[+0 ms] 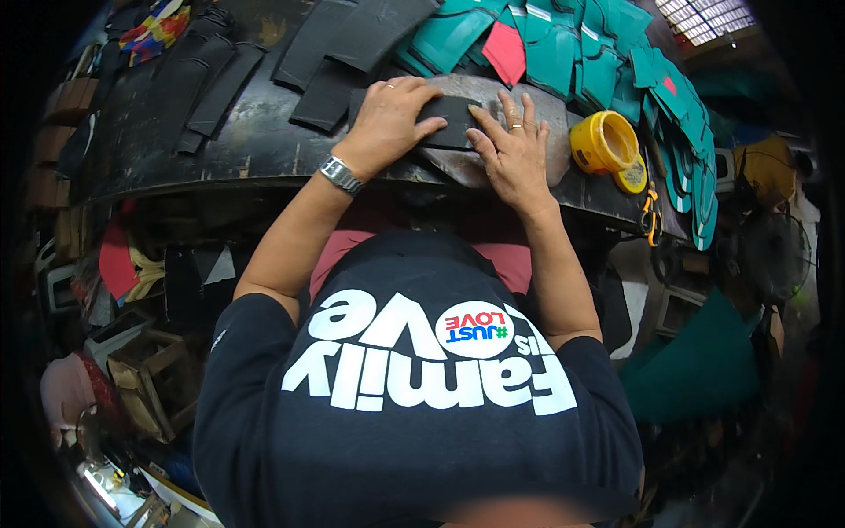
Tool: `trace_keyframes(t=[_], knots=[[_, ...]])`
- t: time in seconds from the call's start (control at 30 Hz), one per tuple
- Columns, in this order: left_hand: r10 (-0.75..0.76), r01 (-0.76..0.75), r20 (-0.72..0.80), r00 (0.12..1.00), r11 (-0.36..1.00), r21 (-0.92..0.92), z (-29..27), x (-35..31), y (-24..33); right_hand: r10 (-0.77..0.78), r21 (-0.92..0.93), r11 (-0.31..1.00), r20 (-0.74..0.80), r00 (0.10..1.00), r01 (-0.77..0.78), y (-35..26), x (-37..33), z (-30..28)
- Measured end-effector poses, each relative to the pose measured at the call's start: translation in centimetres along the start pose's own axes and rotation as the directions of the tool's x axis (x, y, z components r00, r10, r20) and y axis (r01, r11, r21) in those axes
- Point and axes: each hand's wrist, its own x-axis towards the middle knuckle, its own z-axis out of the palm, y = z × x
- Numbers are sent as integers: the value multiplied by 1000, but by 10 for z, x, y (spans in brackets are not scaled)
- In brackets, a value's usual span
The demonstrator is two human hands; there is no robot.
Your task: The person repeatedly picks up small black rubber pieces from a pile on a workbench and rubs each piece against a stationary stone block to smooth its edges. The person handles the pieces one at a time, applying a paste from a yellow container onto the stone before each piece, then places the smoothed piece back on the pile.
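Note:
A small flat black piece of sheet material point(453, 121) lies on a worn grey slab point(550, 101) on the bench, between my hands. My left hand point(387, 123) rests over its left end, fingers bent and thumb along its top. The thumb and forefinger of my right hand point(518, 158) press at its right edge, while the other fingers stretch out over the slab. The undersides of both hands are hidden, so the exact grip below cannot be seen.
Several black cut pieces point(334, 53) lie at the back left, with green pieces point(563, 44) and a red one point(504, 53) at the back right. Right of the slab stand an open yellow tub point(591, 145), its lid point(630, 179) and orange-handled scissors point(650, 216) by the bench's front edge.

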Motion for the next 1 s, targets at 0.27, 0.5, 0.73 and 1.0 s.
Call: trace_keyframes(t=[0.27, 0.5, 0.73, 1.0], knots=[[-77, 82, 210, 975, 996, -17, -18, 16, 8, 53, 125, 992, -150, 987, -34, -1, 30, 9], [-186, 93, -198, 962, 910, -404, -75, 14, -32, 254, 692, 722, -290, 923, 18, 11, 18, 11], [-595, 495, -229, 770, 784, -375, -110, 31, -187, 214, 638, 770, -295, 931, 25, 12, 20, 13], [-249, 408, -516, 820, 886, 220, -61, 29, -202, 191, 563, 826, -269, 944, -7, 8, 19, 7]])
